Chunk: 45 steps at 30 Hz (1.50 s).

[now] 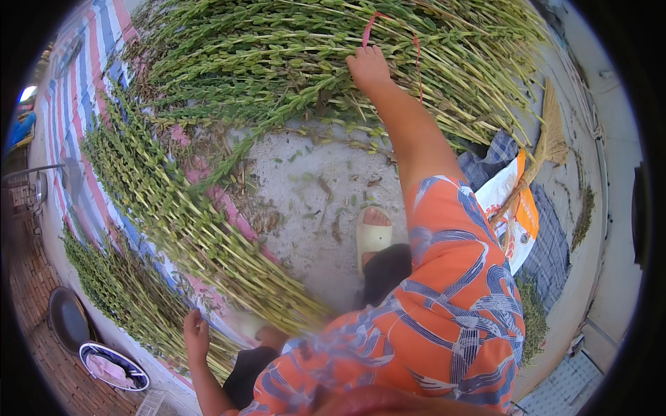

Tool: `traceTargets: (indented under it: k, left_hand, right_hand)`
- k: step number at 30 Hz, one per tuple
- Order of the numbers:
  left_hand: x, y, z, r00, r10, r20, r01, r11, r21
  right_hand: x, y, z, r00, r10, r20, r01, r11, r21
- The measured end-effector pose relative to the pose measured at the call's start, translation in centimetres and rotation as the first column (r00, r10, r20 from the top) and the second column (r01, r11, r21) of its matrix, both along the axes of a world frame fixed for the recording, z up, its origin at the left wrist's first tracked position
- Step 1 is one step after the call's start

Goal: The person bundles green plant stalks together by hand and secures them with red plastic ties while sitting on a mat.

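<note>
My right hand (368, 67) reaches to the large heap of green stalks with seed pods (250, 62), its fingers closed on the end of a red strip (369, 31). A thinner red strip (418, 57) hangs over the stalks to the right of it. My left hand (196, 328) is at the lower left with its fingers loosely curled, above the edge of a second spread of stalks (119, 275); nothing shows in it. Between the two lies another long row of cut stalks (208, 218).
A striped plastic sheet (86, 104) runs under the stalks at the left. A straw broom (551, 130), an orange-and-white bag (523, 223) and dark checked cloth (551, 249) lie at the right. Basins (70, 320) stand at the lower left. Loose pods litter the concrete floor (302, 187).
</note>
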<state>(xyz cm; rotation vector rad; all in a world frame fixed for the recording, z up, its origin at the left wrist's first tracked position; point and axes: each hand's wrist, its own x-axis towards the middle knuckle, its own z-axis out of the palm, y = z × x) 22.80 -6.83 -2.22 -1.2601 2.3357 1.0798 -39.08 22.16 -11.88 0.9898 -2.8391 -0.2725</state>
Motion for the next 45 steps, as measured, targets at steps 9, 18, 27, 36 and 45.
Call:
traceTargets:
  k: [9, 18, 27, 36, 45]
  left_hand:
    - [-7.0, 3.4, 1.2, 0.976, -0.211, -0.051, 0.214, 0.975, 0.059]
    - [-8.1, 3.8, 1.4, 0.947, -0.301, -0.115, 0.308, 0.951, 0.041]
    - [-6.3, 3.1, -0.9, 0.981, -0.189, -0.05, 0.194, 0.972, 0.131]
    - [-9.1, 3.6, -1.6, 0.971, -0.238, 0.019, 0.228, 0.949, 0.218]
    - [-8.9, 3.1, -2.1, 0.984, -0.172, 0.035, 0.16, 0.959, 0.233]
  right_hand:
    - [-2.6, 2.7, 9.7, 0.966, 0.21, -0.153, -0.211, 0.978, 0.01]
    - [-2.3, 4.4, 18.5, 0.948, 0.076, -0.308, -0.125, 0.982, -0.143]
    - [-8.1, 0.1, 20.1, 0.834, -0.441, -0.331, 0.32, 0.876, -0.36]
    - [0.8, -2.0, -1.5, 0.979, 0.041, 0.2, 0.036, 0.928, -0.371]
    - [0.5, -4.9, -5.0, 0.907, -0.272, 0.32, 0.367, 0.885, -0.288]
